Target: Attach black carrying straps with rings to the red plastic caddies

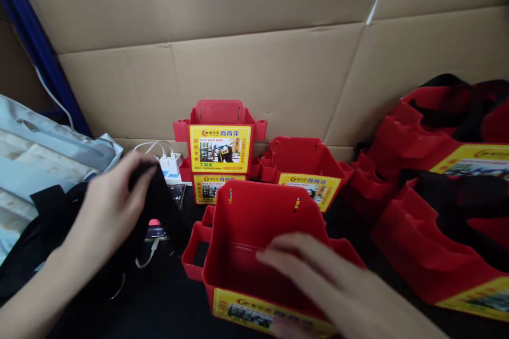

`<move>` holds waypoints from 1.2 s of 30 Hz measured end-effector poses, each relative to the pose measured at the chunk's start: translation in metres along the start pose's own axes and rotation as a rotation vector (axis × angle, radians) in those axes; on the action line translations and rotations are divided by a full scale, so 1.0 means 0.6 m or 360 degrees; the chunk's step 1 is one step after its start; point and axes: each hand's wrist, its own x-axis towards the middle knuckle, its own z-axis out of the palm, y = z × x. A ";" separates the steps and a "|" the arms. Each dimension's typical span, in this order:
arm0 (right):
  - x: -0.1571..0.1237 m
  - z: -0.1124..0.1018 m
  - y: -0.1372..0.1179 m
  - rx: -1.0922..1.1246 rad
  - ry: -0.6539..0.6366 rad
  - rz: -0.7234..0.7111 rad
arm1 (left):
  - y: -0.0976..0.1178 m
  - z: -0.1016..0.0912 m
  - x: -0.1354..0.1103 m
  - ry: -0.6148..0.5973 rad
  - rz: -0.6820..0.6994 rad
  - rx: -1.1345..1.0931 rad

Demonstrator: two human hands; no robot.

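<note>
My left hand (119,196) is closed around a black strap (159,206), whose lower part hangs down over the dark table and merges with it. In front of me a red plastic tool box (268,212) stands upright, with a yellow printed label on its front, two slots in its back wall and a loop on its left side. My right hand (318,270), smeared by motion, reaches over its front. The fingers are stretched out above the box's opening, and the thumb is in front of the label. Whether the hand touches the box is unclear.
Behind stand two stacked red boxes (220,143) and another red box (298,161). At right are red boxes with black straps (441,222). Left lie black straps (59,201), a light blue bag (59,137), phones (155,230) and white chargers (170,163). Cardboard (254,79) lines the back.
</note>
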 end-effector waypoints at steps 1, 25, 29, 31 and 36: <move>0.016 -0.012 0.004 0.0053 0.0030 0.0079 | 0.014 -0.013 0.023 0.0211 0.0028 0.0038; 0.087 -0.043 0.228 0.0175 -0.0406 0.0883 | 0.068 0.053 0.149 -0.1312 0.0305 -0.0522; 0.121 -0.014 0.172 0.0685 -0.0311 0.0490 | 0.116 0.104 0.136 -0.1085 0.0570 -0.0593; 0.135 0.004 0.153 0.0846 -0.0329 0.0496 | 0.135 0.118 0.130 -0.0903 0.0622 -0.0636; 0.122 -0.006 0.196 0.0908 -0.0415 0.0713 | 0.100 0.085 0.143 -0.1333 0.0337 -0.0638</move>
